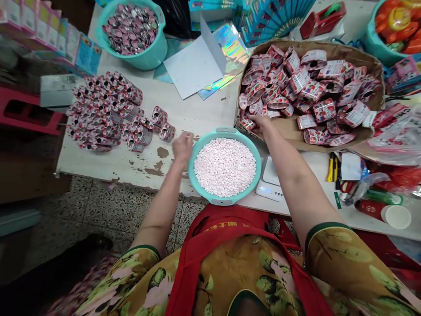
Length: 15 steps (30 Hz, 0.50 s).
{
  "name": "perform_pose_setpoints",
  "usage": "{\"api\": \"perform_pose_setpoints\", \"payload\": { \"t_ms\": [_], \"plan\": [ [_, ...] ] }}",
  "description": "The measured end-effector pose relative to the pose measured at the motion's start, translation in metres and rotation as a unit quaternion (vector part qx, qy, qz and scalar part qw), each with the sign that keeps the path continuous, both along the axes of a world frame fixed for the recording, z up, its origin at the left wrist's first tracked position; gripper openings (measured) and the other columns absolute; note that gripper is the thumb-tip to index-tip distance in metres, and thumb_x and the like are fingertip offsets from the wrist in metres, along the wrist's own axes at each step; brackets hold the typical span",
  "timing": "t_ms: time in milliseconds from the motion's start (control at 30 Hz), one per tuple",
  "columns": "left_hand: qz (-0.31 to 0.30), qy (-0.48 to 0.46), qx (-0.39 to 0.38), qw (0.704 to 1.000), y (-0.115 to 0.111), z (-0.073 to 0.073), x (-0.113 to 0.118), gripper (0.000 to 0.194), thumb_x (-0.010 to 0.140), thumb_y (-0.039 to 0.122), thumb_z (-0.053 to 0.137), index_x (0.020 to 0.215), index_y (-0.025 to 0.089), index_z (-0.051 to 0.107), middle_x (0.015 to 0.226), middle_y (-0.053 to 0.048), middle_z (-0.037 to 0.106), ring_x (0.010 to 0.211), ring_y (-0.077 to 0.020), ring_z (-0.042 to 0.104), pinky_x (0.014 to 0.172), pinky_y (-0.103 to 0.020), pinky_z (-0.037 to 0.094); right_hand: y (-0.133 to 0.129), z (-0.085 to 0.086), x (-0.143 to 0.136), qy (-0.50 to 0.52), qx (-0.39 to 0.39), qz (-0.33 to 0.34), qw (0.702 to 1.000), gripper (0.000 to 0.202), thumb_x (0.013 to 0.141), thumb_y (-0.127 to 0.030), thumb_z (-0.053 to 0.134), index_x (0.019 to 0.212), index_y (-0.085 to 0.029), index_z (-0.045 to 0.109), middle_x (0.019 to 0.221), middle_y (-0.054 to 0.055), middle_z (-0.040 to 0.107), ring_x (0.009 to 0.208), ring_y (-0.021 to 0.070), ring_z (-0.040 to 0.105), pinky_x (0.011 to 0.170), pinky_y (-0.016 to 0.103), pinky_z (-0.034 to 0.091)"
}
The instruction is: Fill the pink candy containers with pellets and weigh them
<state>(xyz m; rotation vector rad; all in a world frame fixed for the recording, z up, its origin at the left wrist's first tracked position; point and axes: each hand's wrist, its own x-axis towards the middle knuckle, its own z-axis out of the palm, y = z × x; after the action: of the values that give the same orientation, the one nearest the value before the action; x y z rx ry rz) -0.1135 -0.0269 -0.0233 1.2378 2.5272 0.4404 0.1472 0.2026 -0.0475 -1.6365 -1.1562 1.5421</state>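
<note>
My left hand (183,147) is over the table, left of a turquoise basin (194,180) full of small pale pink candy-like pieces (225,167). Its fingers look curled in and slightly blurred; anything inside them is hidden. Close by on its left are small red-and-white printed containers (167,131) with dark round holes, and a dense group of the same containers (98,109) stands beyond. At the near left corner of a cardboard box (289,131), my right hand (262,123) has its fingers closed at one printed container (247,123). More such containers (312,90) lie jumbled in the box.
A turquoise bucket (158,48) of round metallic and pink pieces stands at the back left. White card (194,66) lies behind the basin. A small white scale (271,191) sits right of it, near knives (333,169) and a paper cup (396,216).
</note>
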Motion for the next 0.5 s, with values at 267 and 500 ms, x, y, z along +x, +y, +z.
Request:
{"api": "perform_pose_setpoints", "payload": {
  "t_ms": [267, 500],
  "plan": [
    [-0.269, -0.099, 0.001, 0.958, -0.005, -0.045, 0.140, 0.048, 0.098, 0.052, 0.051, 0.126, 0.016, 0.066, 0.133, -0.017, 0.060, 0.128, -0.0314, 0.051, 0.112, -0.044, 0.036, -0.033, 0.045, 0.125, 0.062, -0.076, 0.026, 0.995, 0.033, 0.074, -0.029, 0.083, 0.098, -0.012, 0.068, 0.088, 0.006, 0.075, 0.078, 0.0198, 0.072, 0.072, 0.041, 0.063],
    [-0.289, -0.059, -0.078, 0.952, -0.018, -0.024, 0.154, 0.044, 0.095, 0.055, 0.054, 0.116, 0.020, 0.068, 0.118, -0.015, 0.066, 0.112, -0.0325, 0.060, 0.093, -0.041, 0.045, -0.168, 0.075, 0.161, 0.126, 0.049, -0.032, 0.990, 0.049, 0.070, -0.052, 0.084, 0.109, -0.028, 0.067, 0.104, 0.002, 0.074, 0.093, 0.0219, 0.072, 0.075, 0.039, 0.064]
  ]
}}
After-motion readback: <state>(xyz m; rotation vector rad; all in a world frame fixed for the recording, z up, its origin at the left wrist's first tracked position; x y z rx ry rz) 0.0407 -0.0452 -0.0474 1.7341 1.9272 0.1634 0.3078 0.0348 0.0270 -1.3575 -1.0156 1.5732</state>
